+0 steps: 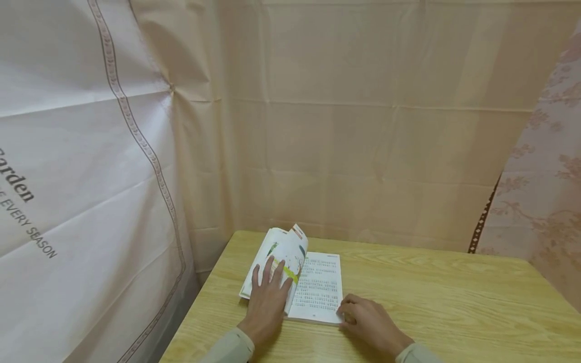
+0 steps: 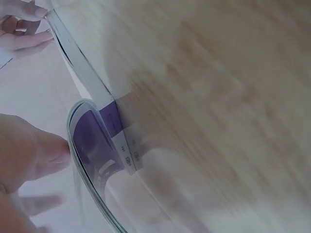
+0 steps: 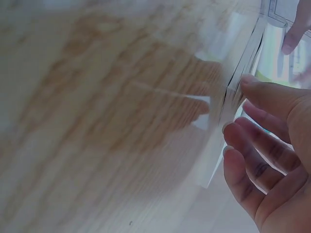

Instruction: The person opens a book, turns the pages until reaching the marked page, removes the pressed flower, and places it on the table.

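An open book point(image 1: 317, 290) lies on the table, its right page filled with rows of print. Its left pages point(image 1: 290, 252) bulge upward and carry coloured pictures. My left hand point(image 1: 269, 300) rests on those left pages with fingers spread. At the book's lower right corner, my right hand point(image 1: 367, 320) has curled fingers and pinches the page edge. In the right wrist view the right hand's thumb point(image 3: 267, 94) touches the edge of the book's page block. The left wrist view shows the purple part of the cover point(image 2: 112, 119) near the spine and the bent left side.
The book lies on a wood-grain table point(image 1: 431, 292) that extends to the right. Behind it hangs a beige cloth point(image 1: 363, 126). A pale printed cloth point(image 1: 91, 176) hangs on the left, and a floral one point(image 1: 549, 176) on the right.
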### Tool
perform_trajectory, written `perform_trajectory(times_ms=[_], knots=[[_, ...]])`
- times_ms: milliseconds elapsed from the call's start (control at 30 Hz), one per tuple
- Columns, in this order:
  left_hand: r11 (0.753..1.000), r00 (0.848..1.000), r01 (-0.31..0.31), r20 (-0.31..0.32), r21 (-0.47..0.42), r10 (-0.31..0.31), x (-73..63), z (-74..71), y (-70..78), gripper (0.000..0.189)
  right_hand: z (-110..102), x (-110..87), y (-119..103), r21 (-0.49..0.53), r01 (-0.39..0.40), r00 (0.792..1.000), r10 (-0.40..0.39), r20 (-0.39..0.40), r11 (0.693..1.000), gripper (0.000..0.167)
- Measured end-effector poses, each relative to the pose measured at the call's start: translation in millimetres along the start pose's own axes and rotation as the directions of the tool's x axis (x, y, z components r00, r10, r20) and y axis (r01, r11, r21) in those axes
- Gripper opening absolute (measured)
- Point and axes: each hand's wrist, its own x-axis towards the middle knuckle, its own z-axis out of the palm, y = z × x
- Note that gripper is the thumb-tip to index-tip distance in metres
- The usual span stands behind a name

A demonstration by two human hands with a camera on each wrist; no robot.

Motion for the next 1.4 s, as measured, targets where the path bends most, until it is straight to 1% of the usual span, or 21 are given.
perform_trajectory(times_ms=[100, 233, 300, 400, 467, 600, 767, 867, 933, 1000, 1133, 1300, 1400], knots=[[0.999, 0.998, -0.03, 0.057, -0.025, 0.031, -1.5, -0.2, -1.0, 0.045, 0, -0.6, 1, -0.013, 0.044, 0.999, -0.045, -0.024, 0.999, 0.011], [0.995, 0.989, -0.05, 0.135, -0.084, 0.061, -2.4, 1.5, -1.3, 0.039, 1, -0.6, 2, -0.046, 0.122, 0.989, -0.126, -0.079, 0.991, 0.006], [0.992, 0.987, -0.053, 0.146, -0.11, 0.069, -2.8, 1.9, -1.0, 0.034, 2, -0.3, 2, -0.059, 0.146, 0.984, -0.151, -0.094, 0.988, 0.006], [0.991, 0.989, -0.049, 0.133, -0.128, 0.066, -3.5, 2.0, 0.2, 0.021, 2, -0.3, 3, -0.081, 0.167, 0.978, -0.175, -0.11, 0.983, 0.005], [0.991, 0.99, -0.04, 0.126, -0.129, 0.057, -4.3, 1.9, 0.8, 0.017, 2, -0.3, 3, -0.093, 0.174, 0.975, -0.185, -0.125, 0.98, 0.005], [0.993, 0.988, -0.035, 0.145, -0.115, 0.051, -5.5, 2.2, 2.2, 0.025, 3, 0.3, 2, -0.124, 0.176, 0.968, -0.195, -0.161, 0.977, 0.006], [0.995, 0.981, -0.032, 0.186, -0.091, 0.048, -5.8, 1.9, 6.1, 0.049, 3, 1.6, 1, -0.151, 0.16, 0.964, -0.188, -0.189, 0.975, 0.008], [0.998, 0.977, -0.024, 0.209, -0.06, 0.036, -6.0, 2.4, 9.5, 0.062, 3, 2.4, 0, -0.133, 0.141, 0.967, -0.165, -0.194, 0.981, 0.006], [0.999, 0.976, -0.015, 0.217, -0.043, 0.024, -6.1, 2.6, 11.5, 0.067, 3, 2.7, 0, -0.106, 0.125, 0.969, -0.144, -0.202, 0.987, 0.006], [0.999, 0.974, -0.007, 0.226, -0.037, 0.015, -5.8, 2.3, 13.0, 0.069, 2, 3.0, -1, -0.072, 0.11, 0.97, -0.123, -0.208, 0.991, 0.008], [0.999, 0.97, -0.002, 0.241, -0.032, 0.01, -5.2, 0.2, 13.6, 0.066, 0, 2.6, -1, -0.04, 0.096, 0.97, -0.103, -0.218, 0.995, 0.01], [0.999, 0.972, -0.02, 0.234, -0.025, 0.026, -4.7, 0.7, 12.5, 0.058, -2, 2.2, -2, -0.049, 0.076, 0.969, -0.085, -0.232, 0.996, 0.009], [0.999, 0.975, -0.033, 0.22, -0.023, 0.037, -4.6, 2.5, 11.3, 0.052, -1, 2.8, -2, -0.053, 0.06, 0.963, -0.072, -0.26, 0.997, 0.007]])
